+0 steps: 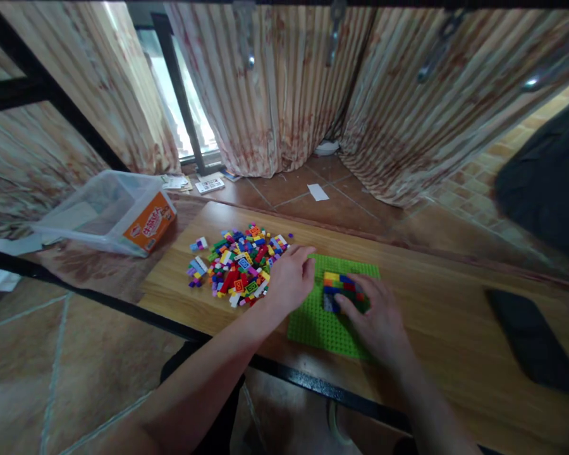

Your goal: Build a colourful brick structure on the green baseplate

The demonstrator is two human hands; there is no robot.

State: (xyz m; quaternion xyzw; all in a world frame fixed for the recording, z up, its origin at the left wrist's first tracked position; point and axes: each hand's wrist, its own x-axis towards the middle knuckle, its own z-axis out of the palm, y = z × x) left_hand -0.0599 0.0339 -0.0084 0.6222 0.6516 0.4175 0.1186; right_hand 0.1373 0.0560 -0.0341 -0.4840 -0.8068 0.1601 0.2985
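Observation:
My right hand grips a small block of stacked toy bricks in yellow, red, blue, green and grey. Its thumb lies on the near side and its fingers reach over the far right; they cover part of the stack. Beneath is a green studded baseplate on the wooden table. Over the plate's upper left edge, beside the brick pile, hovers my left hand, fingers loosely bent and apart, with no brick visible in them. The loose pile of mixed coloured bricks spreads to the left of that hand.
A clear plastic bin with an orange label stands left of the wooden table. A dark phone-like slab lies at the table's right. Striped curtains hang behind, and a black bar runs along the near edge.

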